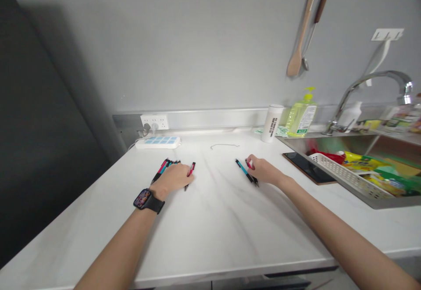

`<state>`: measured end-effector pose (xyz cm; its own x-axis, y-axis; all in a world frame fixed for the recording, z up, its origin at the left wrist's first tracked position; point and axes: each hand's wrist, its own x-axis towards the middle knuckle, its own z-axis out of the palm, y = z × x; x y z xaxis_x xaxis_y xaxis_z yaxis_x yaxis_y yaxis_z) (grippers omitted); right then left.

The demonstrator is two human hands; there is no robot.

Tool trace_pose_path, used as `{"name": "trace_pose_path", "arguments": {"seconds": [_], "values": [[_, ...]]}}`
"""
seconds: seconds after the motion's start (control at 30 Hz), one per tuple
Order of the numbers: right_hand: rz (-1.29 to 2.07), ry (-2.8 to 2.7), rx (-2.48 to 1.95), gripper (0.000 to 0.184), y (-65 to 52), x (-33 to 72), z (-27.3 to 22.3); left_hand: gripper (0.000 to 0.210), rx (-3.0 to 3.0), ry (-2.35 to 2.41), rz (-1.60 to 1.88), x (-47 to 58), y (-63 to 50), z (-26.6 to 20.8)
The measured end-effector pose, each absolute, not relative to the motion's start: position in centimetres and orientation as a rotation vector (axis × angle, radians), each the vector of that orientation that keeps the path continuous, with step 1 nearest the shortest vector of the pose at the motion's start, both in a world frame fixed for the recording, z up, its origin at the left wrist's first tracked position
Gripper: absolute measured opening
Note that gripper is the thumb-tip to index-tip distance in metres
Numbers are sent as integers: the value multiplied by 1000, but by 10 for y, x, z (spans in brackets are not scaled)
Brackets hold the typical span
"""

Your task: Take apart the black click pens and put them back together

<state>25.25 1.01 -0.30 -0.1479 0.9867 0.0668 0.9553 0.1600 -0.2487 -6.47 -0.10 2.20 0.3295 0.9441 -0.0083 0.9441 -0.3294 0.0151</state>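
Observation:
My left hand (173, 178), with a black smartwatch on its wrist, is closed on a red pen (191, 168) whose dark tip points toward me. Beside and partly under that hand lie several red and blue pens (161, 170), so their full lengths are hidden. On the other side of the counter, my right hand (264, 170) pinches a second red pen (248, 164), mostly covered by the fingers. Just left of those fingertips a blue pen (243, 171) rests on the counter, its black end close to the red pen's tip.
A thin bent wire (225, 145) lies at the back of the white counter (210, 224). Behind stand a power strip (158, 142), a white cylindrical container (272, 124) and a yellow-green soap bottle (301, 115). To the right are a dark phone-like slab (308, 167) and a sink (378, 202) with packets.

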Motion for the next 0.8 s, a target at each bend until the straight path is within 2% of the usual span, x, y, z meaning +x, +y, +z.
{"name": "trace_pose_path", "arguments": {"seconds": [0.27,0.57,0.8], "values": [[214,-2248,-1868,24,10,254,-3,29,2540,1803,19,-62,-4,25],[147,-2095,-2019,42,15,261,-4,29,2543,1787,9,-63,-3,23],[93,-2159,-1978,22,9,256,4,29,2557,1781,1,-63,-3,24]]}}
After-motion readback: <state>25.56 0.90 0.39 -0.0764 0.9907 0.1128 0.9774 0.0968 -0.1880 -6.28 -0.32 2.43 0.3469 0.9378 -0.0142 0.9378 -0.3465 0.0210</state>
